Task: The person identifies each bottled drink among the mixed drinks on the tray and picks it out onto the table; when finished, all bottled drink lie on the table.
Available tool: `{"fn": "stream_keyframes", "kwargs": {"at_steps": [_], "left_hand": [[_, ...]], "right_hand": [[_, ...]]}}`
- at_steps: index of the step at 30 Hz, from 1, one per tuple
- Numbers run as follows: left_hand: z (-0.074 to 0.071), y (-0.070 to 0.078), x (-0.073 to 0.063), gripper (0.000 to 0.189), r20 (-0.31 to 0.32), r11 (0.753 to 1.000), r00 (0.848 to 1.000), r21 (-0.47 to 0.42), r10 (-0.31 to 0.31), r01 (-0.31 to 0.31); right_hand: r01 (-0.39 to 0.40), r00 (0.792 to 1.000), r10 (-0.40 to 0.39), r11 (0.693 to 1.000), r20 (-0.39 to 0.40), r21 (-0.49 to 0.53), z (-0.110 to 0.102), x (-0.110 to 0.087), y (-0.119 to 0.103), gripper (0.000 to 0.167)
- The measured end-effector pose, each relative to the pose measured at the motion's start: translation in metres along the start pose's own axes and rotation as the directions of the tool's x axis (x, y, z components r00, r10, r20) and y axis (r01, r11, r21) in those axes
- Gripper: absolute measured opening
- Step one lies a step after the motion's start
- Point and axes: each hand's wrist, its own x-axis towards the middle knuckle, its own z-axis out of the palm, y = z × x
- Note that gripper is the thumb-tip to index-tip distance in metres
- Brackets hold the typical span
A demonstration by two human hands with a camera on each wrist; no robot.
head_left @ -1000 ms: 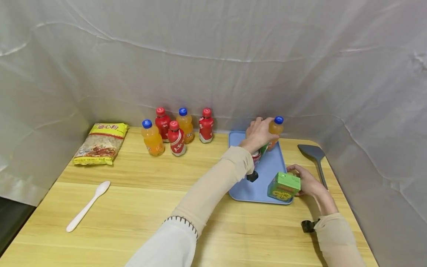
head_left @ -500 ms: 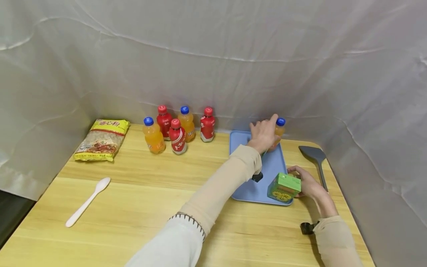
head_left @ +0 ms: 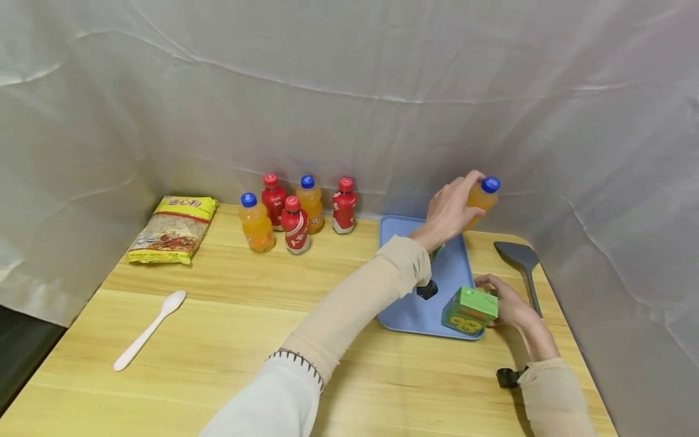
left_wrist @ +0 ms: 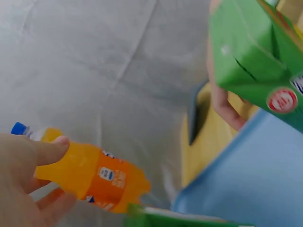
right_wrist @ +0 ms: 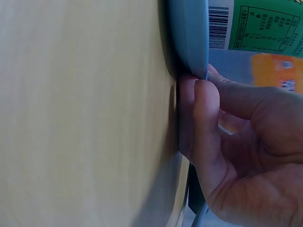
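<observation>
My left hand (head_left: 450, 209) grips an orange soda bottle (head_left: 483, 195) with a blue cap, held tilted above the back right corner of the blue tray (head_left: 448, 267). In the left wrist view, the bottle (left_wrist: 106, 177) lies between thumb and fingers. My right hand (head_left: 513, 303) pinches the tray's right rim, as the right wrist view shows at the tray edge (right_wrist: 191, 42). Beside it, a green drink carton (head_left: 471, 308) stands on the tray's front right corner. Another green item (left_wrist: 175, 218) shows at the bottom of the left wrist view, mostly hidden by my left arm in the head view.
Red bottles (head_left: 344, 206) and orange soda bottles (head_left: 256, 224) stand near the back curtain. A yellow pasta bag (head_left: 173, 229) lies at the back left, and a white spoon (head_left: 150, 331) in front. A dark spatula (head_left: 521, 258) lies right of the tray.
My left hand has taken hold of the orange soda bottle at the tray's back and lifted it to the right. The right hand stays at the tray's rim.
</observation>
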Motion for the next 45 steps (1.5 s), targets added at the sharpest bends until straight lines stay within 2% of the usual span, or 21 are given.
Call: {"fn": "stream_keyframes", "kwargs": {"at_steps": [5, 10, 17, 21, 24, 29, 36, 40, 45], "left_hand": [[-0.019, 0.01, -0.005, 0.061, -0.078, 0.995, 0.997, -0.1, 0.016, -0.024], [-0.043, 0.006, -0.013, 0.061, -0.165, 0.988, 0.986, -0.144, 0.027, -0.051], [-0.085, -0.019, -0.023, 0.059, -0.284, 0.978, 0.959, -0.195, 0.021, -0.079], [-0.105, -0.039, -0.033, 0.058, -0.308, 0.969, 0.951, -0.239, -0.01, -0.068], [-0.115, -0.055, -0.045, 0.058, -0.308, 0.965, 0.951, -0.258, -0.041, -0.042], [-0.119, -0.082, -0.071, 0.057, -0.289, 0.965, 0.952, -0.26, -0.105, 0.028], [-0.111, -0.117, -0.104, 0.059, -0.268, 0.957, 0.951, -0.278, -0.156, 0.079], [-0.104, -0.135, -0.117, 0.06, -0.27, 0.959, 0.945, -0.259, -0.186, 0.114], [-0.097, -0.149, -0.124, 0.059, -0.292, 0.96, 0.929, -0.225, -0.229, 0.166]], "right_hand": [[0.003, 1.0, -0.003, 1.0, -0.007, -0.013, -0.005, -0.001, 0.002, 0.052], [0.017, 1.0, -0.017, 0.999, -0.007, -0.027, -0.008, -0.003, 0.003, 0.053], [0.024, 1.0, -0.024, 0.999, -0.003, -0.027, -0.011, 0.0, 0.007, 0.053], [0.025, 1.0, -0.025, 0.999, -0.005, -0.025, -0.014, 0.001, 0.009, 0.053], [0.027, 1.0, -0.027, 0.999, -0.001, -0.022, -0.016, 0.001, 0.01, 0.053], [0.034, 0.999, -0.034, 0.999, -0.002, -0.019, -0.017, -0.001, 0.011, 0.055], [0.034, 0.999, -0.034, 0.999, -0.001, -0.028, -0.02, 0.0, 0.012, 0.055], [0.035, 0.999, -0.035, 0.999, -0.005, -0.04, -0.023, 0.0, 0.013, 0.055], [0.036, 0.999, -0.036, 0.998, -0.011, -0.055, -0.024, -0.001, 0.012, 0.054]]}}
